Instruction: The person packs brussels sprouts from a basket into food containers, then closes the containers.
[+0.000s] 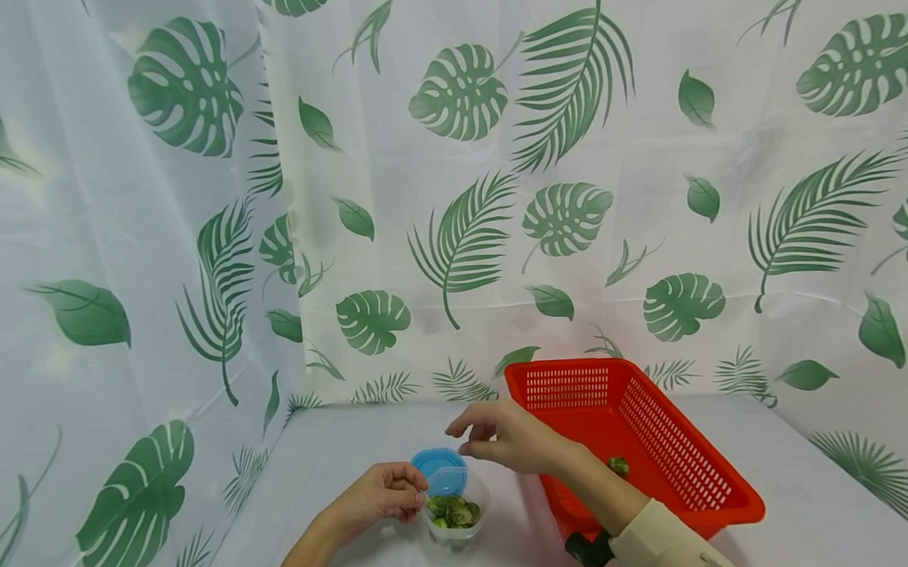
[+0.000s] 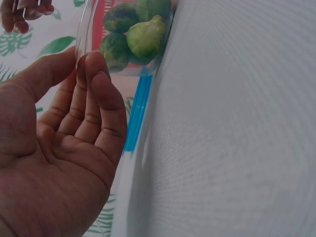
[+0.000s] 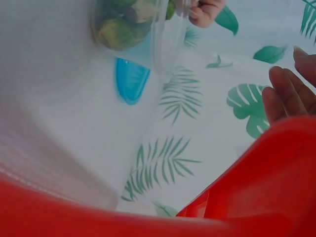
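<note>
A clear plastic container (image 1: pixel 457 540) with several Brussels sprouts (image 1: pixel 454 512) inside stands on the table. My left hand (image 1: pixel 379 496) pinches its rim from the left side, thumb and fingertips at the edge in the left wrist view. Just behind the container lies a blue lid (image 1: pixel 436 462), partly seen through the clear wall. Over the lid and to its right hovers my right hand (image 1: pixel 504 436), fingers loosely bent with nothing between them. Only its fingers (image 3: pixel 284 94) show in the right wrist view, beyond the red rim.
A red plastic basket (image 1: pixel 693 467) with slotted sides stands to the right, under my right forearm. One Brussels sprout (image 1: pixel 618 466) lies inside it. White cloth (image 1: pixel 570 171) with green leaf prints hangs behind the table and along the left.
</note>
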Demonstrator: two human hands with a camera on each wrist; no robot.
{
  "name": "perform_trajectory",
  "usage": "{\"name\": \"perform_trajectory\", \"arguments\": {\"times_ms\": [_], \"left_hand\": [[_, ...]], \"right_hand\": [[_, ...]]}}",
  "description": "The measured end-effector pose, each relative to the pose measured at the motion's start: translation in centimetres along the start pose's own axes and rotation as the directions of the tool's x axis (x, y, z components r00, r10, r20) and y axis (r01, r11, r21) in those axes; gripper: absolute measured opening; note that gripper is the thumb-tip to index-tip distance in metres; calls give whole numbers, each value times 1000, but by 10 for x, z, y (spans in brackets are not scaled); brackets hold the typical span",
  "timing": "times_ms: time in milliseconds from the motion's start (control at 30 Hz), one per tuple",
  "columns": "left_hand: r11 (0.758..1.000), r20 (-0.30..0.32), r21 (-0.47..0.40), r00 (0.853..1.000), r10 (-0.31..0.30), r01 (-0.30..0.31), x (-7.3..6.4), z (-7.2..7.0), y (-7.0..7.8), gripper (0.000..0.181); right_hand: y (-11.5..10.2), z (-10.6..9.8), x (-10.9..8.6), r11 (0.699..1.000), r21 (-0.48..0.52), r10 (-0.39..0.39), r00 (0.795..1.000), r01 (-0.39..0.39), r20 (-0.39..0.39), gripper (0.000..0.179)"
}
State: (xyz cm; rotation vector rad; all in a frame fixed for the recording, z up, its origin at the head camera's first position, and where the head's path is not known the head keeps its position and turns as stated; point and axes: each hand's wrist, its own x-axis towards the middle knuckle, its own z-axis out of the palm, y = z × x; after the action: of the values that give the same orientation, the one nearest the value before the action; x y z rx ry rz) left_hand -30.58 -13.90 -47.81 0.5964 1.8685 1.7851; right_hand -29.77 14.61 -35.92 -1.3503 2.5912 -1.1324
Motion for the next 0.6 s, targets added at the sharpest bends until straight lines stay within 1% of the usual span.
{"name": "perform_trajectory", "arguments": {"times_ms": [333, 500, 600], "left_hand": [[1000, -12, -9, 1000, -11, 11, 2, -1, -2, 36], [1000, -20, -1, 1000, -14, 14, 2, -1, -3, 38], [1000, -24, 1, 1000, -17, 17, 3, -1, -3, 35]], "right_hand": [[-1, 3, 0, 1000, 4, -29, 1000, 28, 9, 26], [-6, 1, 2, 999, -14, -31, 999, 31, 14, 27], [-10, -2, 2, 999, -20, -38, 999, 39, 10, 27]]}}
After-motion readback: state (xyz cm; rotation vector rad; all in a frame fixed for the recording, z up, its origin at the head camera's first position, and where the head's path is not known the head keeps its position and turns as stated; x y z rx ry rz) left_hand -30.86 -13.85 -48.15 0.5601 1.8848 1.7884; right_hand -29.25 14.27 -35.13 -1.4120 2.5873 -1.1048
